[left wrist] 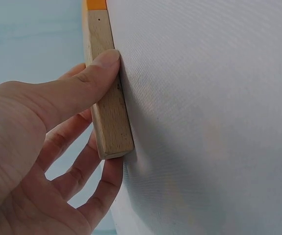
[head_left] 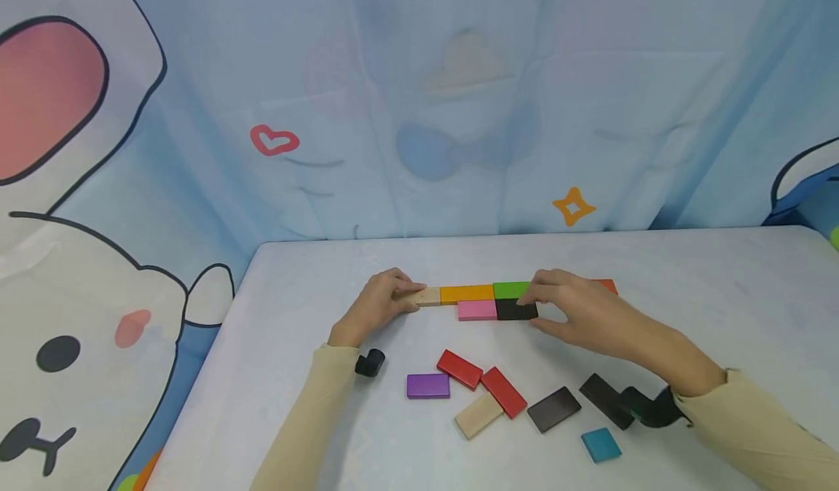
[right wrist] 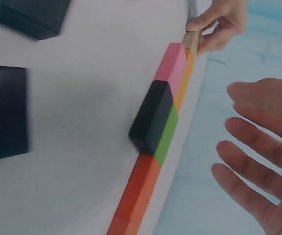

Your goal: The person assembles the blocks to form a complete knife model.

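Observation:
My left hand (head_left: 379, 303) pinches the end of a plain wooden block (left wrist: 112, 120) between thumb and fingers. That block lies at the left end of a back row, joined to a yellow-orange block (head_left: 467, 294), a green block (head_left: 511, 290) and, further right, orange-red blocks (right wrist: 140, 183). In front of the row, a pink block (head_left: 477, 310) and a black block (right wrist: 151, 115) lie end to end against it. Over the black block hovers my right hand (head_left: 577, 309), covering part of the row in the head view. Its fingers are extended and apart from the blocks in the right wrist view.
Nearer on the white table (head_left: 295, 433) lie a purple block (head_left: 428, 386), two red blocks (head_left: 459, 369), a wooden block (head_left: 478, 415), two dark blocks (head_left: 554, 409) and a blue block (head_left: 601, 445). A blue patterned curtain (head_left: 367, 199) hangs behind.

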`<state>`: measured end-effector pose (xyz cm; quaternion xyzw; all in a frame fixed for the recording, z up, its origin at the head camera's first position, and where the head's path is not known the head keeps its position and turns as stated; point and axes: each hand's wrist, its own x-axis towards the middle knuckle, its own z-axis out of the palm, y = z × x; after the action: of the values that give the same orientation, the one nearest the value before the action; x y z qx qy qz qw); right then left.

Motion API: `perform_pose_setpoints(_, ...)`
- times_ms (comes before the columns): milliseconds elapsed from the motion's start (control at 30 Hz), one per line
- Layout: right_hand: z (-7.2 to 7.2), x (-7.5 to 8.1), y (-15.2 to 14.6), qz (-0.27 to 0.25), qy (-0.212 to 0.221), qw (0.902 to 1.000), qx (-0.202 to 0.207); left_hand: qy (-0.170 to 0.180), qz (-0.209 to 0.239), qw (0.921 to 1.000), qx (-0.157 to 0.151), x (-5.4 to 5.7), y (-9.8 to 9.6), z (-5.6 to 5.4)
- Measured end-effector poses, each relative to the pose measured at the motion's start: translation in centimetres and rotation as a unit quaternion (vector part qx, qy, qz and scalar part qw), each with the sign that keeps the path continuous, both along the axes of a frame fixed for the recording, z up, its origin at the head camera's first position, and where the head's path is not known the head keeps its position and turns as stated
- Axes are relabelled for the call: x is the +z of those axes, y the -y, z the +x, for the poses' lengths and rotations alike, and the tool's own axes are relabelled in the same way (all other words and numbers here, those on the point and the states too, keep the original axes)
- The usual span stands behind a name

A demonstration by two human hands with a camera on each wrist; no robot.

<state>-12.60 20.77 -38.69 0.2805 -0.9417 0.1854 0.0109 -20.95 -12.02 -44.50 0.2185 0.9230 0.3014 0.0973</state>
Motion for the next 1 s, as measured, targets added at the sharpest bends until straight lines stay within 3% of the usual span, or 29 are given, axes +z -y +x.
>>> perform_pose_setpoints(300,3.5,-2.1,-2.7,0.060,0.087,0.9943,-0.015,-0.001,-0.002,1.0000,0.010,-0.1,0.2,0.0)
perform_pose_setpoints(500,5.2,-3.9,-4.6,0.074,0.126,0.9892,-0.014,0.002,0.004,1.0000,0.007,-0.2,0.1,0.0)
perform_pose_setpoints(667,6.1,-5.3,-5.9,0.071,0.149,0.9859,-0.030,0.003,0.006,1.0000,0.006,-0.2,0.0,0.1)
perform_pose_setpoints(800,6.6,-6.1,-6.6,0.041,0.144,0.9883,-0.032,0.002,0.007,1.0000,0.005,-0.2,0.0,0.0)
perform_pose_setpoints(1000,6.7,-6.4,-7.3,0.018,0.150,0.9873,-0.048,0.002,0.008,0.9999,0.006,-0.3,0.0,-0.1)
